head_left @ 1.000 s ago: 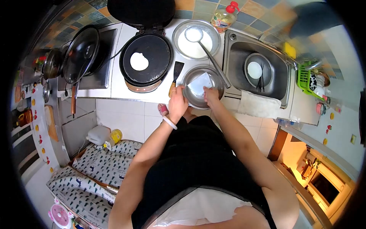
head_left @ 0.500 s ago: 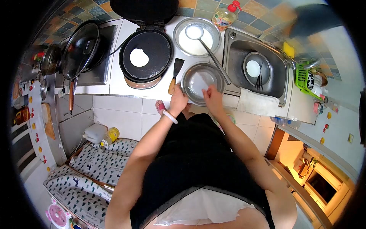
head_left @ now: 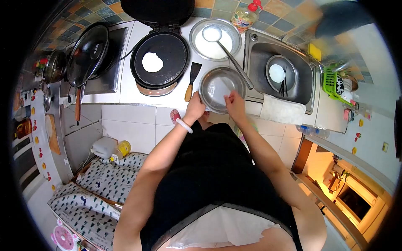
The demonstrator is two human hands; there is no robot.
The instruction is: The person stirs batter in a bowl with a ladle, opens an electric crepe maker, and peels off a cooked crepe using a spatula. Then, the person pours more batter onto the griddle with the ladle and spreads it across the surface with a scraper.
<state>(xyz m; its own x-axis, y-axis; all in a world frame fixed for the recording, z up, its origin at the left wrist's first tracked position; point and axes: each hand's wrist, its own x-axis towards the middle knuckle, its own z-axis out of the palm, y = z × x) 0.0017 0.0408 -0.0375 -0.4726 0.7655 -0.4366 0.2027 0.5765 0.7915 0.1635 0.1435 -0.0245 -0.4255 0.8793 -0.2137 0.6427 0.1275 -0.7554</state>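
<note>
My left hand grips the left rim of a metal bowl at the counter's front edge. My right hand is pinched over the bowl's right side; a pale patch inside lies by its fingertips, but I cannot tell what they hold. A spatula with a wooden handle lies left of the bowl. Behind it stands a larger bowl of white batter, with a ladle laid across it. On the black electric griddle to the left sits a small white round of batter.
At the right, the sink holds a metal basin with a white round item and dark chopsticks. A cloth hangs over its front edge. A bottle with a red pump stands behind; a lidded wok is far left.
The view has shifted slightly. My left hand stays at the bowl's rim, and my right hand has moved only slightly over the bowl.
</note>
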